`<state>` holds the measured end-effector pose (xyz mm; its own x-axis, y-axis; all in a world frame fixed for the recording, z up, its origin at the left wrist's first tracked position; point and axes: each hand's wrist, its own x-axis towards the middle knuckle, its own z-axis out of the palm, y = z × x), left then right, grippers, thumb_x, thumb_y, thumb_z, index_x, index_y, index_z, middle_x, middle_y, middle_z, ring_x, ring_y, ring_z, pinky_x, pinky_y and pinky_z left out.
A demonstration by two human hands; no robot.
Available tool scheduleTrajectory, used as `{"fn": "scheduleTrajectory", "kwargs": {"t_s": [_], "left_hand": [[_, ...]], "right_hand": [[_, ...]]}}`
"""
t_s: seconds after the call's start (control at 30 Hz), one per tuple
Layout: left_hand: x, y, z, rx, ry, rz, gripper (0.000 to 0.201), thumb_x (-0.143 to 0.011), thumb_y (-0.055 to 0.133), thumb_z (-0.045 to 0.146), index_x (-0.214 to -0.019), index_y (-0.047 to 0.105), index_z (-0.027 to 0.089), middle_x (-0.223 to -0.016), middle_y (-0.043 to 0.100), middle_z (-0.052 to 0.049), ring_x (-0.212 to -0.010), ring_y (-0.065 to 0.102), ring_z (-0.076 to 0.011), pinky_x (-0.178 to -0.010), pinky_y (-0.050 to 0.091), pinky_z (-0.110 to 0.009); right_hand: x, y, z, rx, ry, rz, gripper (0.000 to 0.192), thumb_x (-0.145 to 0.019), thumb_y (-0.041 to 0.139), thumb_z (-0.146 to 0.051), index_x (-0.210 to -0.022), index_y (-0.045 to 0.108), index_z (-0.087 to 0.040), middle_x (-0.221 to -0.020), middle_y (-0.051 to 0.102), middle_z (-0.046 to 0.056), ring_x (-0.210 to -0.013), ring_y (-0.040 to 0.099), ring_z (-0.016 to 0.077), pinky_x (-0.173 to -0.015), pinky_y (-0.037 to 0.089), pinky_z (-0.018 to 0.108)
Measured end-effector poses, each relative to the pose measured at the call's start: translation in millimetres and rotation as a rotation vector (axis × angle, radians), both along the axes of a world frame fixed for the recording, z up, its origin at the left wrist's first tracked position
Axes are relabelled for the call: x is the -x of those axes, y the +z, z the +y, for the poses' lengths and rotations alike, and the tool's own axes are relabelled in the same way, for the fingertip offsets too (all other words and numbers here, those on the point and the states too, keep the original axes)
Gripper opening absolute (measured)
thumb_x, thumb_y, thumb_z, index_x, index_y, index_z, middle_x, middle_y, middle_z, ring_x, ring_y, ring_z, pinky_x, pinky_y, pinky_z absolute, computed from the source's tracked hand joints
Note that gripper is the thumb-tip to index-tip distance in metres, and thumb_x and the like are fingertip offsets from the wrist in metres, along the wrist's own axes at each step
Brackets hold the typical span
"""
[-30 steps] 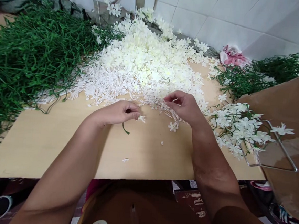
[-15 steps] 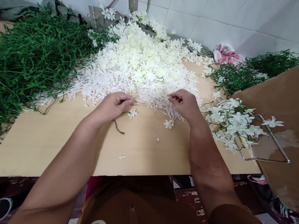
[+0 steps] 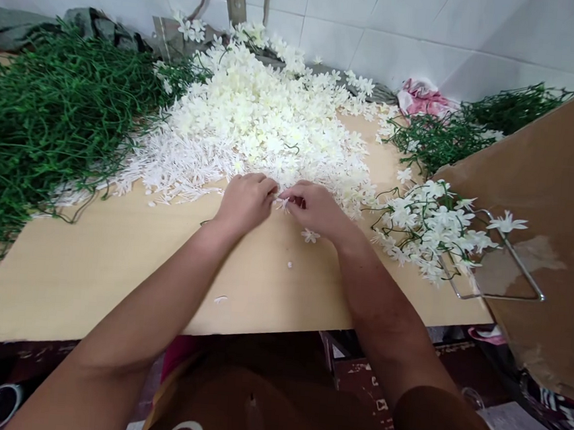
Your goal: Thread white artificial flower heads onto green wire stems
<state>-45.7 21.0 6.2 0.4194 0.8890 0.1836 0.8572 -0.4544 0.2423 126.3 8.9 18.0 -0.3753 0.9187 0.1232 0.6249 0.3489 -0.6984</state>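
My left hand [image 3: 248, 202] is closed in a pinch, fingertips almost touching those of my right hand. A short bit of green stem [image 3: 205, 222] shows beside its wrist; the rest of that stem is hidden behind the hand. My right hand [image 3: 316, 210] pinches a small white stamen piece [image 3: 283, 205] with thin strands, right at the left fingertips. Just behind both hands lie white stamens [image 3: 182, 160] and a heap of white artificial petals [image 3: 270, 108]. A loose white flower [image 3: 310, 235] rests on the table below my right hand.
Green plastic stems [image 3: 62, 104] are piled on the left of the table [image 3: 127, 282]. At right, finished-looking white flowers on stems [image 3: 430, 220] lie over a metal wire frame [image 3: 509, 297] beside a cardboard box [image 3: 542, 189]. More green stems [image 3: 437, 137] and a pink-white cloth [image 3: 423, 98] lie behind.
My right hand has moved left with a white stamen piece, and my left hand slightly right, so their fingertips meet. The stem and flower hanging at my left hand are now mostly hidden.
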Motion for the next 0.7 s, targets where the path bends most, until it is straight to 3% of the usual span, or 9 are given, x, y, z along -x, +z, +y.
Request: {"fn": "scheduleTrajectory", "kwargs": {"t_s": [0.17, 0.37, 0.5, 0.7], "left_hand": [[0, -4.1, 1, 0.001, -0.011, -0.026, 0.028, -0.085, 0.045, 0.02, -0.096, 0.069, 0.016, -0.097, 0.072, -0.013, -0.09, 0.064, -0.0268, -0.074, 0.04, -0.037], [-3, -6.0, 3, 0.031, -0.038, -0.15, 0.027, -0.08, 0.049, 0.016, -0.099, 0.067, 0.016, -0.096, 0.071, -0.012, -0.091, 0.062, -0.0261, -0.079, 0.041, -0.037], [8, -4.5, 4, 0.103, 0.064, -0.47, 0.024, -0.08, 0.052, 0.02, -0.1, 0.066, 0.017, -0.092, 0.068, -0.007, -0.083, 0.057, -0.0187, -0.076, 0.042, -0.031], [22, 10.7, 6, 0.356, 0.232, -1.025, 0.02, -0.073, 0.061, 0.018, -0.093, 0.064, 0.015, -0.073, 0.056, 0.001, -0.063, 0.047, -0.0087, -0.062, 0.039, -0.022]], "right_hand": [[14, -2.2, -10, -0.007, 0.132, -0.238, 0.018, -0.08, 0.052, -0.009, -0.083, 0.068, -0.015, -0.088, 0.062, 0.006, -0.076, 0.055, 0.0161, -0.075, 0.041, 0.029], [19, -1.0, -13, -0.008, 0.138, -0.31, 0.004, -0.08, 0.059, -0.014, -0.081, 0.063, -0.015, -0.092, 0.062, 0.008, -0.079, 0.056, 0.0179, -0.075, 0.04, 0.03], [24, 0.7, -15, -0.006, 0.143, -0.352, 0.004, -0.081, 0.059, -0.013, -0.081, 0.063, -0.014, -0.093, 0.06, 0.008, -0.081, 0.055, 0.0177, -0.077, 0.04, 0.031], [28, 2.5, -17, -0.01, 0.118, -0.329, 0.015, -0.083, 0.046, -0.005, -0.077, 0.056, -0.015, -0.09, 0.058, 0.009, -0.078, 0.051, 0.0169, -0.072, 0.039, 0.031]]}}
